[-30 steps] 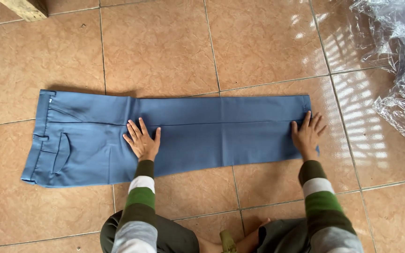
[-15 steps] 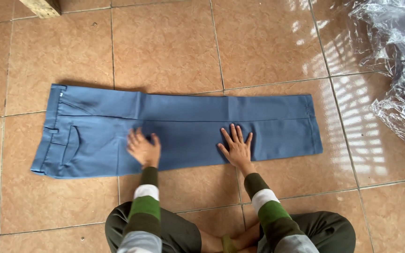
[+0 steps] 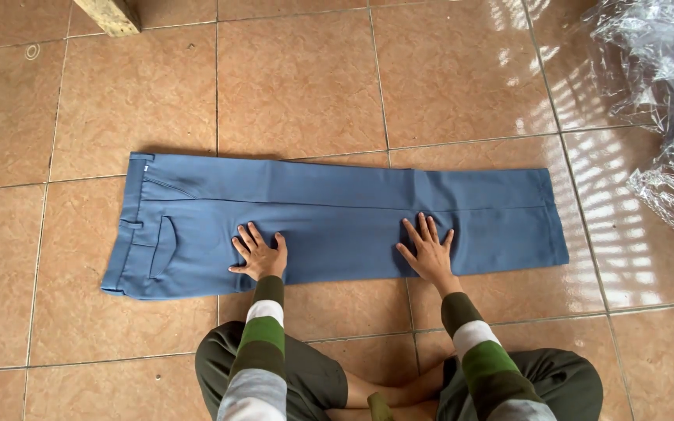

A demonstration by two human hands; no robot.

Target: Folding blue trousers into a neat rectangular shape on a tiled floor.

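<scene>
Both hands press flat blue trousers lying left-right, waistband left.

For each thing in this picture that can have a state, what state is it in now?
Blue cloth trousers: folded lengthwise, lying flat on the brown tiled floor, waistband to the left.
Left hand: open, palm down, on the trousers near the back pocket.
Right hand: open, fingers spread, flat on the leg part.
Clear plastic wrapping: crumpled, at the right edge.

Left hand, right hand flat, palms down, fingers spread.
</scene>
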